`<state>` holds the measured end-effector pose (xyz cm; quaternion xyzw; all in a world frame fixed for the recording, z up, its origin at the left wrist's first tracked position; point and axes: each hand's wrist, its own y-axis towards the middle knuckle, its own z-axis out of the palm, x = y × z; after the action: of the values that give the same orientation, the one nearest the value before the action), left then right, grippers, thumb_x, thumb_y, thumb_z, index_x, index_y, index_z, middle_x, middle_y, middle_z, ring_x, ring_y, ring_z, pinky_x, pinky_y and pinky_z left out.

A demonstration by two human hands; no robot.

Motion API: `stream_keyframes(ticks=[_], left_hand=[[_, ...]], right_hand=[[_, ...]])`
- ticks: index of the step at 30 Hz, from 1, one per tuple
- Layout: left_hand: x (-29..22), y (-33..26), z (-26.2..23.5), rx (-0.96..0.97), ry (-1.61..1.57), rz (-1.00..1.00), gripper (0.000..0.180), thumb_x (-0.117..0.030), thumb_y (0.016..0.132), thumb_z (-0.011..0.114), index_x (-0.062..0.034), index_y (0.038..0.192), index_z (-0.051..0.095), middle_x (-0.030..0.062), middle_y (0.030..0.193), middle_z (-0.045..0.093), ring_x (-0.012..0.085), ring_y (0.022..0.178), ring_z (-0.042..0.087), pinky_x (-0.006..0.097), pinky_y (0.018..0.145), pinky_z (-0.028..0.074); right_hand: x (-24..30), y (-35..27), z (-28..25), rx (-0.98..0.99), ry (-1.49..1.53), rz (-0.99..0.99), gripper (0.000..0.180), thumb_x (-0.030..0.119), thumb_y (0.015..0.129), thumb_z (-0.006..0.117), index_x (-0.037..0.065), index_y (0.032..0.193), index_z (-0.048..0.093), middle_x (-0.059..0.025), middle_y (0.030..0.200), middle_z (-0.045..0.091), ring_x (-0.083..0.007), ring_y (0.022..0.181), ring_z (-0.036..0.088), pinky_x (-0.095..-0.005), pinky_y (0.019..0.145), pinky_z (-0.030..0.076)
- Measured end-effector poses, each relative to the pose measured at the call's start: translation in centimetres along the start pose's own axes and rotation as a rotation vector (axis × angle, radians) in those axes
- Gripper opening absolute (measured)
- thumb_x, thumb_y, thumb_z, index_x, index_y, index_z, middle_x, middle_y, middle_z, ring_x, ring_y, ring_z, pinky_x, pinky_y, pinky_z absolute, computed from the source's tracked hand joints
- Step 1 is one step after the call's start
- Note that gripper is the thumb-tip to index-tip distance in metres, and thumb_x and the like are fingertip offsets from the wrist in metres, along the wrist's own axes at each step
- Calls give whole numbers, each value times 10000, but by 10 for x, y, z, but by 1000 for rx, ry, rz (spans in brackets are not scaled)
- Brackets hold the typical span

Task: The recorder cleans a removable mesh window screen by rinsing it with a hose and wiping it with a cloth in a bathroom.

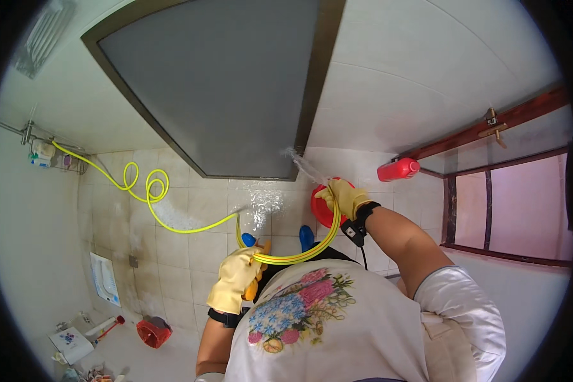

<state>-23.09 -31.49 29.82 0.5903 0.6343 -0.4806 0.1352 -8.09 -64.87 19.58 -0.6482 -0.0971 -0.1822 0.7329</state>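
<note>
- Closest to the camera, the left hand (237,278) in a yellow rubber glove is clenched around a loop of the yellow hose (299,256), gathering the slack near the person's chest so that it stays off the floor.
- Just beyond, the right hand (345,196), also gloved, grasps the hose's end and aims it upward; a thin jet of water (302,163) leaves it and strikes the lower corner of the dark door (223,83), seemingly to rinse it.
- Behind that hand sits a red bucket (319,205), partly hidden by the glove.
- Two blue shoes (307,237) show on the wet tiled floor (191,248) below the hose loop.
- Further along, the hose coils loosely across the tiles and runs to a tap (27,132) on the left wall.
- On the window ledge at the right lies a red bottle (398,169), beside the wooden-framed window (509,204).
- Far down at the lower left corner of the floor stand a small red basket (154,332) and a brush (105,328).
</note>
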Motion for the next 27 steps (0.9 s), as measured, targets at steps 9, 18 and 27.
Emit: stream_keyframes(ticks=[9,18,27], left_hand=[[-69,1,30,-48,-82,-111,187,-120,941,627,-31,1059,742,78,897,761,188,781,737,309,728,568],[-95,-5,33,-153,-90,-126,201,-41,928,619,-19,1096,729,64,876,745,133,685,684,275,630,547],[-47,-16,40,-84,-591,-305,213,-30,948,582,28,1112,706,95,876,734,152,722,695,281,627,547]], right_hand=[[97,-57,-9,136,51,-437,595,417,1074,352,-76,990,673,-23,686,509,-114,495,434,-269,470,411],[99,-27,-12,178,76,-458,584,394,1056,344,-85,1018,676,-55,696,573,-137,545,473,-280,522,425],[-22,44,-39,-9,223,173,435,272,1037,408,-78,930,641,-199,801,705,-196,424,492,-319,369,409]])
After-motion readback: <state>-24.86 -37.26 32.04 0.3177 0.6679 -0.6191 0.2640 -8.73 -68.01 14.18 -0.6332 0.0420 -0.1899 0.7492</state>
